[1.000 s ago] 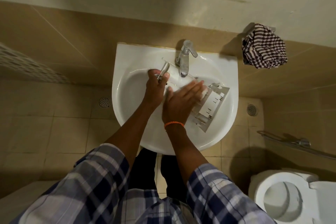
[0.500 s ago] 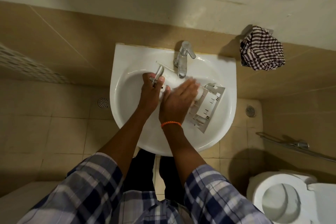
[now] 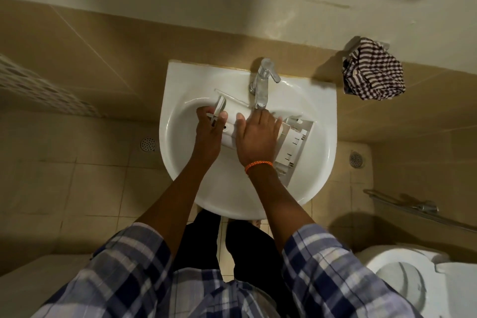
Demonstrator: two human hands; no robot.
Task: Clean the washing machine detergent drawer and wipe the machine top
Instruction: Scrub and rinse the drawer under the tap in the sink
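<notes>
Blue-white plaid sleeves (image 3: 129, 273); orange wristband (image 3: 258, 165); black trousers (image 3: 198, 242).

One sink (image 3: 180, 162) — white, wall-hung. One tap (image 3: 262, 85), just beyond the fingers (image 3: 260, 119) of the right hand. One detergent drawer (image 3: 294, 142), under both hands. Two hands: left hand (image 3: 207, 134), right hand (image 3: 255, 139). One orange wristband (image 3: 258, 165). One checked cloth (image 3: 374, 72), well right of the fingers. Two floor drains — one (image 3: 148, 144) left, one (image 3: 357, 159) right. One toilet (image 3: 413, 279). One hose sprayer (image 3: 423, 208).
</notes>
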